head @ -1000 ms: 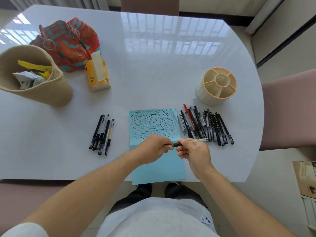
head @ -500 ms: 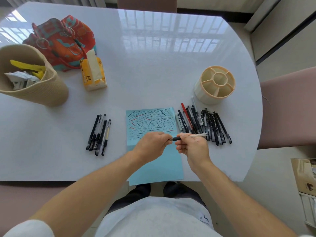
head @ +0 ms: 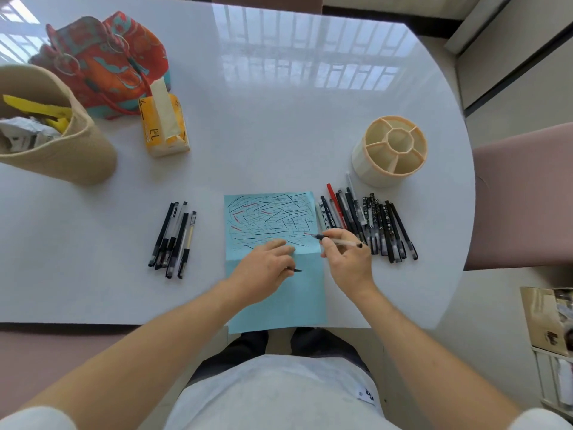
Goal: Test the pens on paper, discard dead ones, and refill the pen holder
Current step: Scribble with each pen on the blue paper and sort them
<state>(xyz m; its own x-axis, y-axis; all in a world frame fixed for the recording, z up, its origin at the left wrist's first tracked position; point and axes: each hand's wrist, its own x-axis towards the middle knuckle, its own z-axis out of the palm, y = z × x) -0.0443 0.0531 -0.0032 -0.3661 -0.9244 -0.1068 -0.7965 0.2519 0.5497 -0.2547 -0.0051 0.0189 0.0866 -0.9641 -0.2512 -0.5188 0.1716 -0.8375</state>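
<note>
Fingers of the right hand [head: 347,262] pinched a clear-barrelled pen [head: 338,242] near its front end, tip down at the right edge of the blue paper [head: 279,299], right by a short red stroke. The left hand [head: 263,268] lay over the middle of the sheet with its fingers mostly flat, pinning it down, and a small black piece, probably the pen's cap [head: 296,270], poked out from under it; whether that hand actually gripped the cap or just rested over it couldn't be told.

Biggest risk from there, honestly: the tip sat so close to the paper's edge that a quick stroke could have run off onto the white table [head: 279,135] and left ink on it. The top half of the sheet was also packed with marks, so a faint line from a dying pen could easily have been misread as working, or lost among the older scribbles. The bare lower half looked like the safer spot.

The cap could have rolled off and got mixed up if the left hand lifted. Sorting could also slip: one small group of pens [head: 173,240] lay to the left of the paper, a bigger pile [head: 372,225] just to the right, touching nothing but each other, and a tested pen dropped in the wrong one would undo the check. The pen holder [head: 389,150] stood empty beyond the right pile, and the woven basket [head: 59,156] sat well off to the far left.
</note>
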